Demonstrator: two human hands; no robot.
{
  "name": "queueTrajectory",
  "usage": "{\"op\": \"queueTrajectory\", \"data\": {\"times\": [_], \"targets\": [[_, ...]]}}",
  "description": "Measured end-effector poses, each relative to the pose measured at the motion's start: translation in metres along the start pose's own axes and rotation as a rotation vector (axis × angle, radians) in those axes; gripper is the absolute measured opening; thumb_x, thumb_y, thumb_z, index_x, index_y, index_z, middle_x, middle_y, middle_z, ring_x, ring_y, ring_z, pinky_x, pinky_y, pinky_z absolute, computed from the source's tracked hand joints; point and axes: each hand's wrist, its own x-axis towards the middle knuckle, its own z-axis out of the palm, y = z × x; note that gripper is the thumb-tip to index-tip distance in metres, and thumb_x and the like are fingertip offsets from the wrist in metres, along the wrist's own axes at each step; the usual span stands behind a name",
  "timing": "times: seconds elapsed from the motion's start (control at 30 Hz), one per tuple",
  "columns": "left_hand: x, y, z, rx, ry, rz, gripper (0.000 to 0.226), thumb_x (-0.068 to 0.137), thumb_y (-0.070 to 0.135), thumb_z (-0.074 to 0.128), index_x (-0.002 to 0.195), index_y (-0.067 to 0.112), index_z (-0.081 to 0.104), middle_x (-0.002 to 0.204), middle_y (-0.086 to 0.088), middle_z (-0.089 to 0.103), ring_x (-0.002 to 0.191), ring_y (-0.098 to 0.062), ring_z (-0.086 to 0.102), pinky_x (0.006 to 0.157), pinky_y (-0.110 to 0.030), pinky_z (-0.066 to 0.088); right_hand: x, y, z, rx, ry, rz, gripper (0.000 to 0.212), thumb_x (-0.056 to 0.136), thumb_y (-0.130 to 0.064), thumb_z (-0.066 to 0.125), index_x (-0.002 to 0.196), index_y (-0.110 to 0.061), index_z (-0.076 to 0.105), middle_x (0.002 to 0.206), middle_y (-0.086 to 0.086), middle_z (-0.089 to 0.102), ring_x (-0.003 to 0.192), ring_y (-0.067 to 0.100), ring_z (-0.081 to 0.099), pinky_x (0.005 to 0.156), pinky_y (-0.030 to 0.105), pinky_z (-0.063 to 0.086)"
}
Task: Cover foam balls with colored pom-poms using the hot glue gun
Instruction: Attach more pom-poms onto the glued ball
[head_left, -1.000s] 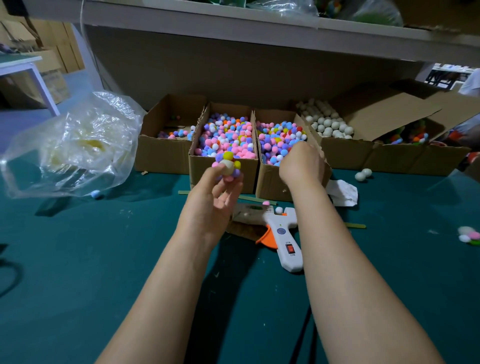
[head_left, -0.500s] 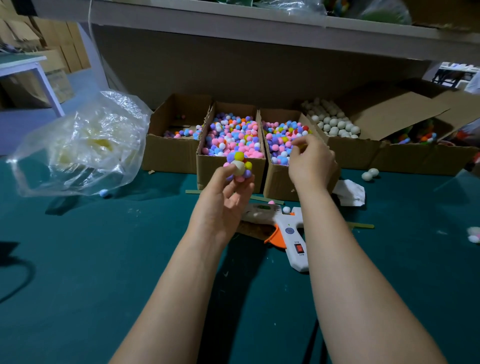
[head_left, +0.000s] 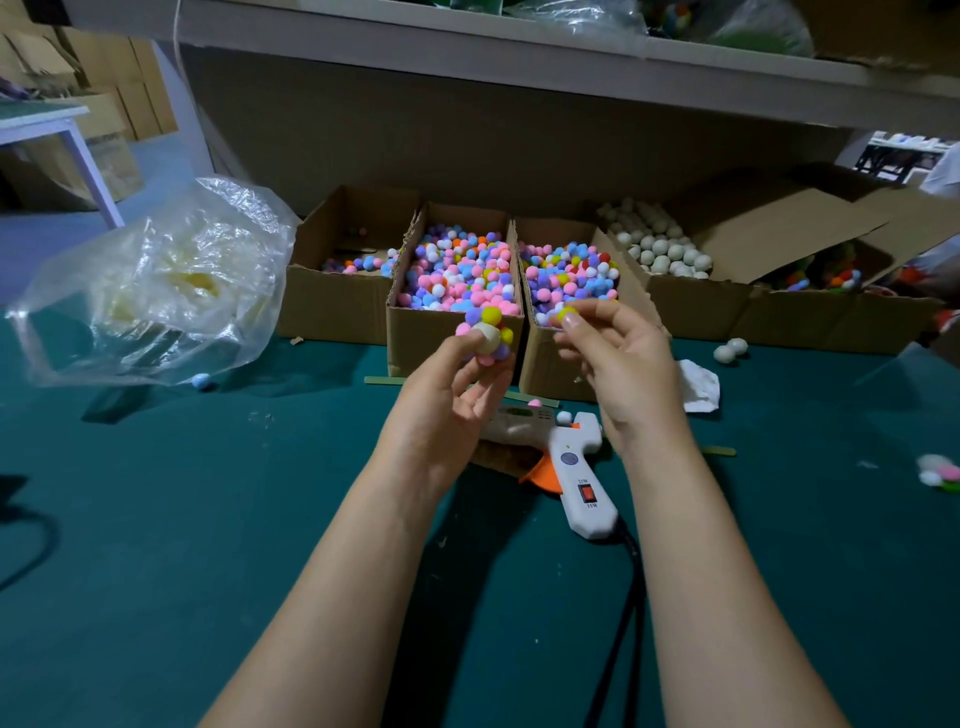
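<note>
At far left on the green table (head_left: 156, 519) sits a crumpled clear bag (head_left: 156, 280), with a blue pom-pom (head_left: 201, 382) just beside its near edge. Right of it, open boxes line the far side. The first box (head_left: 332, 312) holds few pom-poms, while the second box (head_left: 415, 332) and third box (head_left: 540, 364) are full of mixed colours.

The left hand (head_left: 447, 410) is raised before the second box, fingertips curled round the ball (head_left: 485, 338), which carries pink, purple and yellow pom-poms around a bare white patch. Just right of it, apart from the ball, the right hand (head_left: 623, 374) pinches a yellow pom-pom (head_left: 567, 314) between thumb and forefinger, its other fingers loosely curled.

Between the wrists the gun (head_left: 576, 467) lies on its side on the table. The fourth box (head_left: 691, 306) holds plain white balls, and two loose balls (head_left: 730, 349) lie on the table near its front.
</note>
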Motion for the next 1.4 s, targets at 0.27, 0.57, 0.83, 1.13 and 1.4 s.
{"op": "queueTrajectory", "data": {"times": [0.27,0.57,0.83,1.13,1.4], "targets": [[0.001,-0.001,0.000,0.068,-0.025,0.011,0.017,0.078,0.011,0.070,0.095,0.006,0.068,0.079,-0.005,0.072,0.075,-0.010,0.070,0.072,-0.020,0.058,0.000,0.009,0.007,-0.002,0.120,0.027,0.020,0.090,-0.009,0.063,0.086,-0.029,0.062,0.087,-0.006,0.068,0.071,0.001,0.066,0.068,0.018,0.053],[-0.001,0.001,0.000,-0.002,-0.015,-0.014,0.026,0.076,0.012,0.070,0.100,0.004,0.068,0.082,-0.007,0.071,0.076,-0.012,0.070,0.067,-0.020,0.057,0.053,-0.005,0.002,-0.599,0.049,-0.042,0.025,0.097,-0.008,0.051,0.114,-0.016,0.067,0.113,-0.004,0.062,0.105,0.010,0.058,0.084,0.023,0.050],[0.007,-0.006,0.013,0.035,0.040,0.110,0.005,0.086,0.013,0.069,0.091,0.010,0.070,0.084,-0.004,0.074,0.086,-0.012,0.072,0.074,-0.022,0.058,0.056,-0.003,-0.020,-0.846,0.387,-0.003,0.031,0.097,-0.002,0.045,0.118,-0.010,0.066,0.124,0.009,0.062,0.112,0.023,0.059,0.070,0.018,0.039],[0.027,-0.009,0.047,0.081,0.040,0.079,0.002,0.087,0.013,0.069,0.089,0.014,0.071,0.087,-0.003,0.075,0.095,-0.016,0.070,0.080,-0.026,0.058,0.079,-0.008,-0.017,-1.285,0.028,0.252,0.038,0.091,-0.010,0.060,0.128,-0.015,0.055,0.125,0.009,0.058,0.112,0.026,0.055,0.091,0.039,0.050],[0.034,-0.008,0.056,0.050,0.040,0.062,0.002,0.086,0.012,0.070,0.088,0.013,0.070,0.090,-0.006,0.071,0.093,-0.017,0.069,0.066,-0.024,0.058,0.095,-0.007,-0.004,-1.364,-0.063,0.360,0.036,0.093,-0.012,0.057,0.127,-0.009,0.046,0.121,0.014,0.053,0.121,0.031,0.048,0.107,0.048,0.030]]}}
